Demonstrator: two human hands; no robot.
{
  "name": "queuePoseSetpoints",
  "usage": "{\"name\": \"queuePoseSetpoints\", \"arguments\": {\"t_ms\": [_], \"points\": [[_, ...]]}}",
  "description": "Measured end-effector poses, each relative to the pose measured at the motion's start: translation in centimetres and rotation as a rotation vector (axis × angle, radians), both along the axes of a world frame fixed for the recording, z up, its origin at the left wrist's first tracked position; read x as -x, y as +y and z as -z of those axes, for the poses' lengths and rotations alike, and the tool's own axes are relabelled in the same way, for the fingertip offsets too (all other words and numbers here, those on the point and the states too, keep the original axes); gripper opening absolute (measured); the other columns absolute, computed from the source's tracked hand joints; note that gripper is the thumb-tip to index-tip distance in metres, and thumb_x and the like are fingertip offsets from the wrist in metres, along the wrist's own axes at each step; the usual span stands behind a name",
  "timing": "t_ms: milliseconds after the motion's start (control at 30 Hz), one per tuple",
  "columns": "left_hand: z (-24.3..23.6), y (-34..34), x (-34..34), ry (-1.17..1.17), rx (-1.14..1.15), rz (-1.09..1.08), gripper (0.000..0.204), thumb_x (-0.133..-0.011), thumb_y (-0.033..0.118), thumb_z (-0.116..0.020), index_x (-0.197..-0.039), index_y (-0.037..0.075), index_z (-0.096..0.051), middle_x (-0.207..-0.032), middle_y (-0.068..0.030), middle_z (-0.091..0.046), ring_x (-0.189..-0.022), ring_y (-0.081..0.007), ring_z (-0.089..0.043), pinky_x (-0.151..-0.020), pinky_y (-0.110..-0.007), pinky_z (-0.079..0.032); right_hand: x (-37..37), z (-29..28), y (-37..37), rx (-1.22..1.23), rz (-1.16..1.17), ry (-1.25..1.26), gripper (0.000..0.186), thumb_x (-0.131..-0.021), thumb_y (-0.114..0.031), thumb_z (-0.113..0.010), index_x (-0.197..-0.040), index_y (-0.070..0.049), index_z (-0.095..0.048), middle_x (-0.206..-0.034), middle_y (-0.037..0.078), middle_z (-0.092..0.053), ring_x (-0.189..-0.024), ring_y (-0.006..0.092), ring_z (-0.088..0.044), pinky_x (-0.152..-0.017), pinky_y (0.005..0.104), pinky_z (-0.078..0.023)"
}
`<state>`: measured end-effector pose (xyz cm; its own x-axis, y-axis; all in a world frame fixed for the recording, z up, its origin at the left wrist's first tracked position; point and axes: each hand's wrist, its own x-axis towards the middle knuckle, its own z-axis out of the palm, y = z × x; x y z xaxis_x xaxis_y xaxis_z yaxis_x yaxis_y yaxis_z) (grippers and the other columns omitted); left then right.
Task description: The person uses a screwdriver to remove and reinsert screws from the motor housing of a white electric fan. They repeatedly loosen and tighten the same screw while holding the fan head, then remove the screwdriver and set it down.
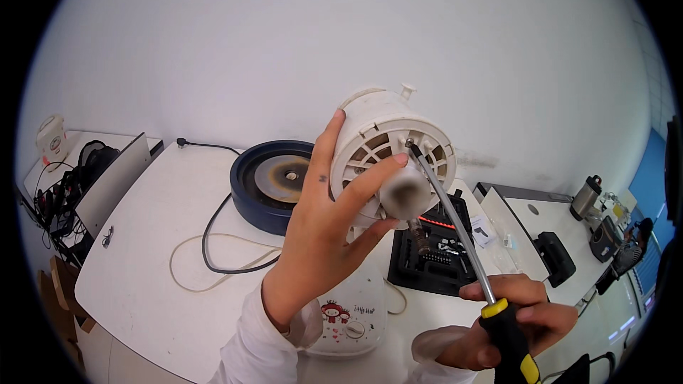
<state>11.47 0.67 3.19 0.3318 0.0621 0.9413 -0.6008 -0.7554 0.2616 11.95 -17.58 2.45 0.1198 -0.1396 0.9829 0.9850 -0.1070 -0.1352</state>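
White plastic housing (pixel 373 110) pinched by L hand (pixel 313 231); R hand (pixel 533 300) wraps screwdriver (pixel 506 338), tip at screw (pixel 409 142). Prob. screw-turning step; next needs tip seated squarely.

**Lots of plastic, some shiny metal**

The casing (pixel 384 126) is moulded in matt-looking plastic, kinda grubby. On the screwdriver (pixel 457 231), a glossy metal shaft is paired with a plastic-looking handle (pixel 505 341). The basin (pixel 260 212) seems to be made of smooth plastic, its metal disc (pixel 274 178) dulled by brown stains. Tabletop's (pixel 149 242) finished smooth.
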Motion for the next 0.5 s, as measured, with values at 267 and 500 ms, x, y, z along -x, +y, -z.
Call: {"name": "queuePoseSetpoints", "arguments": {"t_ms": [267, 500], "points": [[-0.2, -0.3, 0.2, -0.016, 0.021, 0.02, 0.068, -0.059, -0.003, -0.072, -0.118, 0.022, -0.051, -0.135, -0.0282, -0.02, -0.115, -0.0423, -0.04, -0.09, -0.041, -0.04, 0.1, -1.3, -3.2, 0.527, 0.028, -0.238, 0.052, -0.078, -0.045, -0.06, -0.105, -0.01, -0.033, -0.074, 0.018, -0.061, -0.059, 0.0231, -0.059, -0.054, 0.0289, -0.045], [-0.1, -0.5, -0.2, -0.024, 0.024, 0.058, 0.07, -0.056, -0.008, -0.068, -0.118, 0.02, -0.05, -0.135, -0.028, -0.022, -0.119, -0.0424, -0.035, -0.093, -0.042, -0.036, 1.0, -2.6, -2.6, 0.577, -0.163, -0.279, 0.049, -0.073, -0.015, -0.071, -0.108, -0.004, -0.038, -0.086, 0.027, -0.059, -0.067, 0.0267, -0.06, -0.056, 0.0295, -0.049]]}}
